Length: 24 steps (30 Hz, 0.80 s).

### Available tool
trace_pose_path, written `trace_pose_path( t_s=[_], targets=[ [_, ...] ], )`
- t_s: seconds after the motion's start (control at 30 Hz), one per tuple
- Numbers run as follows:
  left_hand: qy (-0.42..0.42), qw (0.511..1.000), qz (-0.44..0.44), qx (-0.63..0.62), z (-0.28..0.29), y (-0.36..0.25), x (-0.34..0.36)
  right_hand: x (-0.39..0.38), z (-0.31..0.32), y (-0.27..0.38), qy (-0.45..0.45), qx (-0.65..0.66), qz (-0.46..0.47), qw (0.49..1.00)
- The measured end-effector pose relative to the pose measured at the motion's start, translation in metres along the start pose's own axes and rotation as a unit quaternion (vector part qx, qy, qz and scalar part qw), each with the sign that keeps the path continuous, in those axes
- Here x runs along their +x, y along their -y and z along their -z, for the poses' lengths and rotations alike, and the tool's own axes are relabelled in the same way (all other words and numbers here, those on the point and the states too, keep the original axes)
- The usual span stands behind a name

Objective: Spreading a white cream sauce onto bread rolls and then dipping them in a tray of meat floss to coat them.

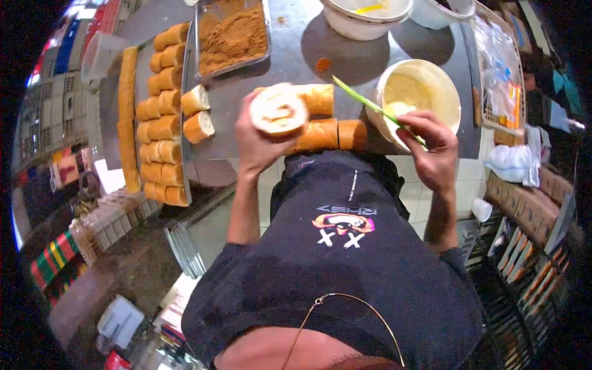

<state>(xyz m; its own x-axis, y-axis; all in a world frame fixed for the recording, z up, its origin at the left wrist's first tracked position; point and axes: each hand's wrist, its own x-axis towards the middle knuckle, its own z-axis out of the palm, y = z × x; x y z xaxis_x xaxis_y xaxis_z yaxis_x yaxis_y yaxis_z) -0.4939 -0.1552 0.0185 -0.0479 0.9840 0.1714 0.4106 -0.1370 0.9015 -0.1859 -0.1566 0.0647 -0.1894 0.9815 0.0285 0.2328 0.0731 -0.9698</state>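
My left hand [262, 145] is closed around a bread roll piece [279, 110], its cut face turned up and smeared with pale cream. Between the fingers and thumb of my right hand [430, 147] is a thin green utensil [367, 102], tilted up to the left; its exact kind is hard to tell. It crosses the near side of a white tub [453, 92] with pale yellow cream [407, 89] inside. More golden bread pieces [320, 134] lie on the table beside my left hand, partly hidden by it.
Rows of cut bread [163, 127] sit on a tray at the left, two pieces [198, 127] beside it. Behind stands a clear tray of brown crumbs [233, 37]. White tubs [364, 24] stand at the back of the metal table [290, 49]. A basket of packages [502, 68] is at right.
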Motion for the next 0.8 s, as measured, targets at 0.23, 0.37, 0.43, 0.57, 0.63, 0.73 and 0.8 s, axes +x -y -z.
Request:
trace_pose_path(
  t_s=[0.23,0.37,0.43,0.57,0.63,0.73,0.8],
  targets=[
    [0.040,0.995,-0.093,-0.010,-0.029,-0.041,0.044,-0.002,-0.009,0.006,-0.014,-0.186,0.127,0.974],
    [0.073,0.994,-0.079,-0.033,-0.025,-0.043,0.046,-0.010,0.015,0.008,-0.062,-0.207,0.117,0.969],
    [0.115,0.989,-0.081,-0.043,-0.030,-0.047,0.044,-0.006,0.008,0.012,-0.060,-0.197,0.140,0.969],
    [0.176,0.977,-0.084,-0.088,-0.044,-0.053,0.033,0.011,-0.010,-0.003,-0.108,-0.269,0.197,0.936],
    [0.148,0.978,-0.036,-0.141,-0.044,-0.049,0.029,0.014,-0.008,-0.006,-0.110,-0.272,0.148,0.945],
    [0.121,0.989,-0.031,-0.084,-0.033,-0.034,0.019,0.008,0.008,-0.004,-0.161,-0.294,0.044,0.941],
    [0.064,0.992,0.032,-0.104,-0.017,-0.025,0.011,0.004,0.026,-0.003,-0.195,-0.331,-0.005,0.923]
  ],
)
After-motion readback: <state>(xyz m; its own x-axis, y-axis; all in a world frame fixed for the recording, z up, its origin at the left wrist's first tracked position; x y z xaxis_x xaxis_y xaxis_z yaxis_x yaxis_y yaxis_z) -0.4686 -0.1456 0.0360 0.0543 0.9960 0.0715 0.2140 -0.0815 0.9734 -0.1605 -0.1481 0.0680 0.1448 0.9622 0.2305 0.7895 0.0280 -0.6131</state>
